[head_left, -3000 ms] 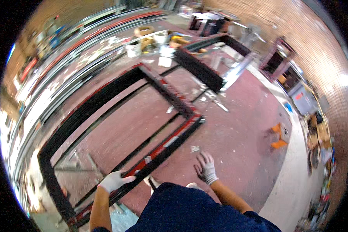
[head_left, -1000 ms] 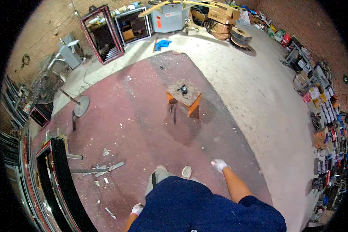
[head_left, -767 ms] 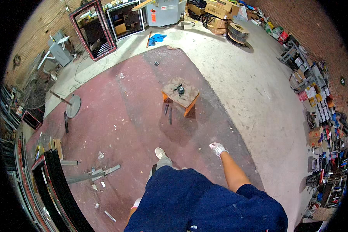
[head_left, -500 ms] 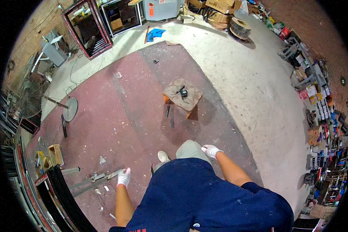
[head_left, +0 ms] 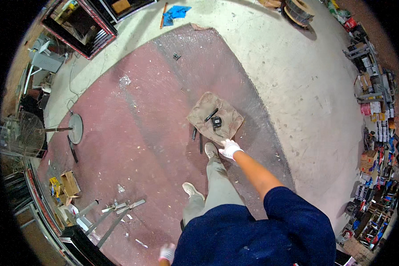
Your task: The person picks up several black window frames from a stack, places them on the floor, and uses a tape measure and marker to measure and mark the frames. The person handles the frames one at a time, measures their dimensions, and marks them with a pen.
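A low stool topped with a stained brown cloth (head_left: 230,119) stands on the dark red mat ahead of me. My right hand (head_left: 229,149), in a white glove with bare fingertips, reaches down to the near corner of this stool and its fingers close on the edge. On the cloth lie a black tape measure (head_left: 216,122) and a slim black tool (head_left: 211,115), whose kind I cannot make out. Two dark rod-like tools, one short (head_left: 194,134) and one longer (head_left: 201,144), rest on the mat beside the stool. My left hand (head_left: 167,252), also gloved, hangs low at the bottom edge, its fingers smeared.
Metal bars (head_left: 119,221) and an open cardboard box (head_left: 69,184) lie at left, near stacked frames. A pedestal fan's round base (head_left: 76,128) stands farther up. Shelved goods (head_left: 372,115) line the right wall; a cable spool (head_left: 298,12) sits at the far right.
I have stepped closer and bent toward the stool. My right hand has gone from beside my leg to the stool's near corner. My left hand has dropped back toward the bottom edge.
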Available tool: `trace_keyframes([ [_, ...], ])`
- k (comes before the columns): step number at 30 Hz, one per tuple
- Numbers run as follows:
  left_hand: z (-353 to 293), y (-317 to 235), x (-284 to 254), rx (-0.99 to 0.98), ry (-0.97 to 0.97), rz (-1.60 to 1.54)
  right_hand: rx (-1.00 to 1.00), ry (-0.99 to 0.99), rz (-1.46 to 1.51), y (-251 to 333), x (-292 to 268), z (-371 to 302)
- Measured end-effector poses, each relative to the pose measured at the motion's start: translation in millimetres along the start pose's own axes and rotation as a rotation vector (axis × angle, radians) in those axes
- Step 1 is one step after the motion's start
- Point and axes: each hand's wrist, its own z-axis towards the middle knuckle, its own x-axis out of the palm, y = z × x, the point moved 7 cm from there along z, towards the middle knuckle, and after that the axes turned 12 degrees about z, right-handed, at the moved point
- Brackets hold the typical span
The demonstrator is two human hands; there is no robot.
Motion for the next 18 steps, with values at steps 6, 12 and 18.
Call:
trace_keyframes([
  [6,29.4,-93.0,-89.0,-0.831,0.091,-1.586,-0.142,-0.225,-0.135,44.2,-61.5,162.6],
  [12,82.9,-106.7,-266.1,-0.939,-0.006,-1.862,-0.106,-0.148,-0.516,64.8,-56.1,265.8],
  [18,90.7,-97.1,-297.1,-1.07,0.052,-1.861,-0.387,-0.248,-0.443,56.5,-57.1,309.6],
])
